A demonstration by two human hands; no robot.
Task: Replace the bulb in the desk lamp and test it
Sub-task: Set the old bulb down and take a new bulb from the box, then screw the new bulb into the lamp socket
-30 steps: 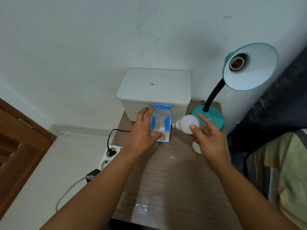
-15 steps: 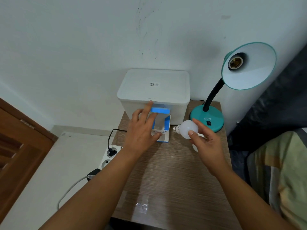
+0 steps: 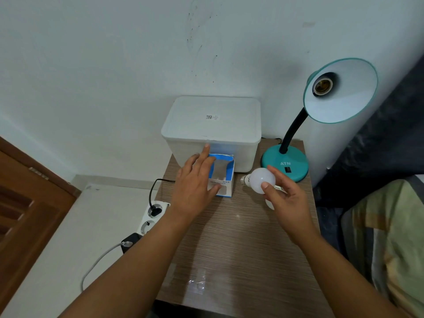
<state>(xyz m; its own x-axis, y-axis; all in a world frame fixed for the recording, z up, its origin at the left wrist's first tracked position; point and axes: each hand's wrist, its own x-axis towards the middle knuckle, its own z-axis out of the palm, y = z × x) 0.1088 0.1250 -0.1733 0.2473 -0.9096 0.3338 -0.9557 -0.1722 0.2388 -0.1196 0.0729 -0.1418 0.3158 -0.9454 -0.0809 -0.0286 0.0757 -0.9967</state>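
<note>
A person's two bare forearms reach in from the bottom edge over a small wood-grain counter (image 3: 241, 244) set against a white wall. The right hand (image 3: 284, 198) holds a white bulb (image 3: 261, 181) just above the counter, its fingers (image 3: 267, 187) curled around the round globe with the thumb pressed on the near side; the bulb lies sideways, its metal screw base pointing toward 9 o'clock. A second pale rounded shape shows just below that hand, mostly hidden, so I cannot tell what it is.

At 9 o'clock from the bulb, just beside it, stands a small blue-and-white carton (image 3: 223, 177) with its top open. The left hand (image 3: 195, 182) rests against the carton's left face, its fingers spread and extended rather than closed, the fingertips reaching the front of a white lidded bin (image 3: 213, 125) that stands at 12 o'clock from the carton, against the wall.

At 2 o'clock from the bulb sits the teal desk lamp (image 3: 286, 164), its round base on the counter's far right corner, marked ATN, with a black switch. A black gooseneck rises from the base to the teal shade (image 3: 344, 92), which tilts toward the camera and shows a bare socket (image 3: 322, 84) with no bulb in it.

On the floor at 9 o'clock from the counter lies a white power strip (image 3: 152, 216) with a black plug in it, and a white cable trails toward the near edge. A striped fabric lies at the right edge.
</note>
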